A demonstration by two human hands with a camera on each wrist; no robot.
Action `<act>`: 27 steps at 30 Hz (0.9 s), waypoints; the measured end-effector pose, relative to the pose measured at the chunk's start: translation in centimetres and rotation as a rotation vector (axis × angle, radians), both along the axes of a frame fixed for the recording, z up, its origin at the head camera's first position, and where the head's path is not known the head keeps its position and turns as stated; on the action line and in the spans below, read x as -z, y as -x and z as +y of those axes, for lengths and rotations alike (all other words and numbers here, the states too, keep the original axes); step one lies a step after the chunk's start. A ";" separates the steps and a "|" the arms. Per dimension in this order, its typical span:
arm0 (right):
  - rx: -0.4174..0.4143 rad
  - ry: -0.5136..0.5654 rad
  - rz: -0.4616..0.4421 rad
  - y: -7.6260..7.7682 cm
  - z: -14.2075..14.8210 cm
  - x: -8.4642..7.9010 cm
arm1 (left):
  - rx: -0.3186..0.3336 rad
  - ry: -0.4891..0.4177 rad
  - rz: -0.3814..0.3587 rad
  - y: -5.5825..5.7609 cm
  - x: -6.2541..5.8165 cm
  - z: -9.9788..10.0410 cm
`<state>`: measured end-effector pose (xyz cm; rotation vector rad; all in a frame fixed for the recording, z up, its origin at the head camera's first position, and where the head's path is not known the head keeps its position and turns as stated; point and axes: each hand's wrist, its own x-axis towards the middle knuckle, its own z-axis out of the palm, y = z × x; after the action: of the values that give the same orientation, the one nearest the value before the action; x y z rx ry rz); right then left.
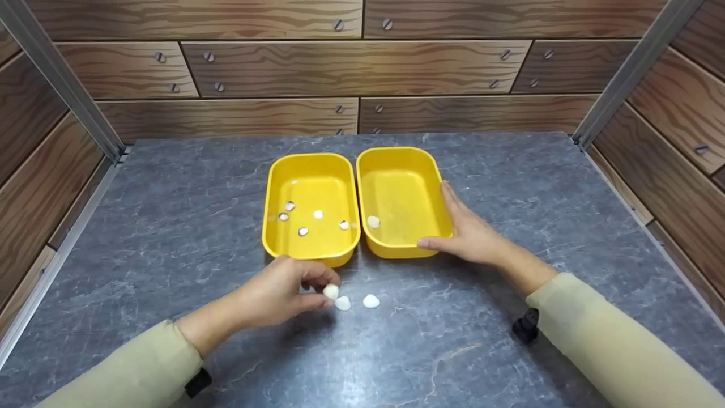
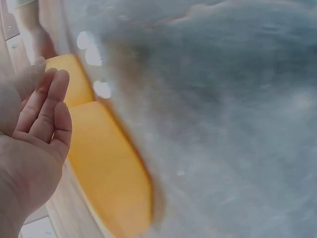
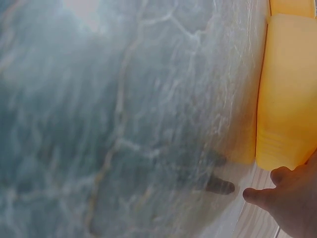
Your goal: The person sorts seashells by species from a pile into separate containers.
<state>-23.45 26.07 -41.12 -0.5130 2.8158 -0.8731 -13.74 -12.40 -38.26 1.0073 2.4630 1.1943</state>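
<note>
My left hand (image 1: 280, 292) is low over the table in front of the left yellow bin (image 1: 311, 157). Its thumb and index finger pinch a small white seashell (image 1: 331, 291). Right beside those fingertips lies another white seashell (image 1: 342, 303), and a third white seashell (image 1: 371, 301) sits a little to the right. My right hand (image 1: 467, 226) rests against the near right corner of the right yellow bin (image 1: 396, 251), thumb along the front rim and straight fingers along the side. In the left wrist view my left hand (image 2: 39, 134) shows its palm; the pinched shell is hidden there.
Inside the left bin lie several small shells with dark edges (image 1: 303, 231) and a plain white one (image 1: 318, 214). One white shell (image 1: 373, 221) sits in the right bin. Both bins stand side by side on the grey marbled table (image 1: 187, 226), with wood-patterned walls (image 1: 351, 68) around it.
</note>
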 end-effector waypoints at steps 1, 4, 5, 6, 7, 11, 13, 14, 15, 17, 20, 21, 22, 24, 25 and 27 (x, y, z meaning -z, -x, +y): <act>0.000 -0.001 0.002 0.0 0.0 0.0 | 0.003 -0.007 0.012 0.2 -0.3 0.2; -0.002 -0.001 0.009 0.1 0.1 0.0 | 0.005 -0.028 0.059 0.9 -1.5 0.9; -0.002 0.000 0.011 0.1 0.1 0.0 | 0.007 -0.039 0.082 1.3 -1.9 1.2; -0.003 0.001 0.011 0.2 0.1 0.1 | 0.008 -0.050 0.101 1.7 -2.3 1.5; -0.003 0.002 0.012 0.2 0.2 0.1 | 0.008 -0.054 0.120 2.1 -2.6 1.8; 0.001 0.009 0.008 0.2 0.2 0.1 | -0.008 -0.060 0.193 4.4 -3.5 3.3; 0.002 0.013 0.008 0.1 0.2 0.2 | -0.023 -0.054 0.195 5.7 -3.6 4.1; 0.003 0.016 0.009 0.1 0.2 0.2 | -0.032 -0.052 0.189 6.3 -3.7 4.5; 0.003 0.017 0.010 0.1 0.2 0.2 | -0.040 -0.046 0.180 6.9 -3.6 4.9; 0.002 0.021 0.014 0.0 0.2 0.3 | -0.064 -0.030 0.139 7.9 -3.6 5.7; 0.000 0.023 0.017 0.0 0.1 0.3 | -0.095 -0.009 0.093 9.3 -3.5 6.9; 0.000 0.023 0.016 0.0 0.0 0.3 | -0.103 -0.004 0.084 9.7 -3.4 7.3; 0.001 0.022 0.015 0.1 0.0 0.3 | -0.110 -0.001 0.077 10.1 -3.4 7.6; 0.003 0.021 0.010 0.1 0.0 0.3 | -0.122 0.008 0.075 10.9 -3.2 8.3; 0.005 0.020 0.006 0.1 -0.1 0.3 | -0.127 0.013 0.075 11.2 -3.1 8.6; 0.007 0.019 0.004 0.1 -0.1 0.2 | -0.139 0.021 0.067 11.9 -3.0 9.2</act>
<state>-23.58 26.02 -41.37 -0.5077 2.8176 -0.9017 -25.59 -3.22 -35.30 0.8977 2.6301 1.1912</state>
